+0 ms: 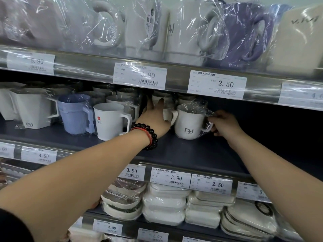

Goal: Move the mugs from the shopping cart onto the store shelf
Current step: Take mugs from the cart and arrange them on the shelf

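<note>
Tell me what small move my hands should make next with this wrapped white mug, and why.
Probably let go with the right hand. The wrapped white mug already stands upright on the shelf, its logo facing out, while the left hand steadies the mug behind it.

Single head view, close, facing forward at middle shelf (183,154), slightly downward.

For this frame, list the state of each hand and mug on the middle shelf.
Left hand: fingers straight, pressing a wrapped white mug behind.
Right hand: grip pinching the handle of the wrapped logo mug.
Wrapped logo mug: upright on shelf.
Blue mug: upright, wrapped.
Unwrapped white mug: upright.
</note>
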Tool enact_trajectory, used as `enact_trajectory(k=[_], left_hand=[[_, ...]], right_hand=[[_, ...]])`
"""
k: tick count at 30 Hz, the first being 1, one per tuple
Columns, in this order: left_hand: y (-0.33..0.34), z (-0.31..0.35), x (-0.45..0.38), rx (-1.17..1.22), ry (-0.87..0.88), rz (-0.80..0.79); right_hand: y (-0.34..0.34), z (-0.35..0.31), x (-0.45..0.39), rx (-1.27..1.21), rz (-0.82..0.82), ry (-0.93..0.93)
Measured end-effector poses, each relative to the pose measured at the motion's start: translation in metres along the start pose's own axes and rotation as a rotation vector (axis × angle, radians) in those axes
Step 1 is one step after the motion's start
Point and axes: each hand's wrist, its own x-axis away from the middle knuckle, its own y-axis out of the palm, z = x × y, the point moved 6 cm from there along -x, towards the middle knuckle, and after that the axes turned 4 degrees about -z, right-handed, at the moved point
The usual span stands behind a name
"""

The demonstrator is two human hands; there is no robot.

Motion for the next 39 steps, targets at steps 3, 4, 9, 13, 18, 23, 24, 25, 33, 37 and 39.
enact_trajectory(k=[3,4,9,13,18,23,24,25,33,37,39], left_hand=[[-0.008,0.007,0.010,-0.005,0.013,0.028],[-0.013,0.012,0.015,-0.012,0.027,0.046],[-0.033,0.038,0.056,-0.057,0.127,0.047],[-0.048,0.032,0.088,-0.050,0.092,0.064],[-0.082,-0.022,0.146,-0.098,-0.092,0.068],[-0.128,-0.103,0.234,-0.198,-0.417,0.060],[-0.135,-0.118,0.254,-0.205,-0.469,0.059],[-0.140,-0.132,0.274,-0.216,-0.530,0.049],[-0.191,-0.238,0.428,-0.269,-0.918,-0.057],[-0.223,-0.281,0.499,-0.259,-1.046,0.030],[-0.234,-0.299,0.532,-0.256,-1.113,0.078]], right_hand=[[-0.004,-0.003,0.005,0.061,0.017,-0.023],[-0.006,-0.004,0.007,0.074,0.030,-0.041],[-0.011,-0.037,0.050,0.140,0.186,-0.271],[0.032,-0.068,0.088,0.089,-0.006,-0.420],[0.107,-0.102,0.141,0.068,-0.278,-0.628],[0.205,-0.121,0.203,0.009,-0.555,-0.757],[0.227,-0.121,0.217,0.001,-0.616,-0.764],[0.251,-0.121,0.232,0.001,-0.671,-0.777],[0.424,-0.127,0.355,0.114,-1.053,-0.796],[0.488,-0.151,0.422,0.079,-1.139,-0.830],[0.518,-0.157,0.454,0.079,-1.192,-0.837]])
